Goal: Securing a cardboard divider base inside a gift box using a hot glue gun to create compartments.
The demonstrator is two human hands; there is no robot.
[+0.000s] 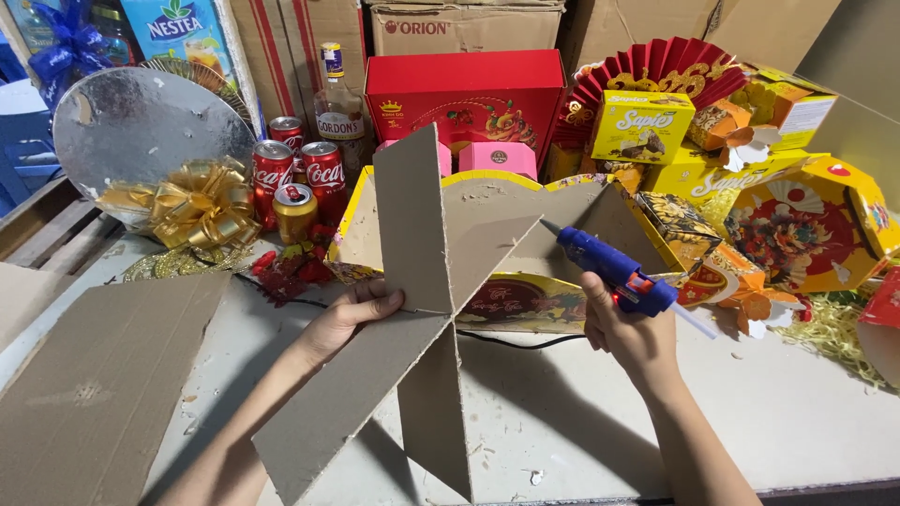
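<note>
A cross of interlocked brown cardboard panels [412, 319] is gripped at its centre by the closed left hand [352, 314], a blue glue gun [614, 272] is clasped in the right hand [628, 333], its nozzle at the cross's panel edge, and behind stands a yellow-rimmed cardboard tray [525, 281], its contents hidden.

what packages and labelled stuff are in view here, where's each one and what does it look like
Red flat box: back centre, upright, rectangular, picture on its front.
Yellow boxes: back right, small, rectangular, stacked.
Red drink cans: left of centre, cylinders, clustered with a gold can.
Clear bottle: behind the cans, yellow-labelled.
Brown cartons: back wall, plain cardboard.
Octagonal box: far right, yellow rim, red flowered face.
Right hand: holds a blue glue gun.
Left hand: grips crossed cardboard.
</note>
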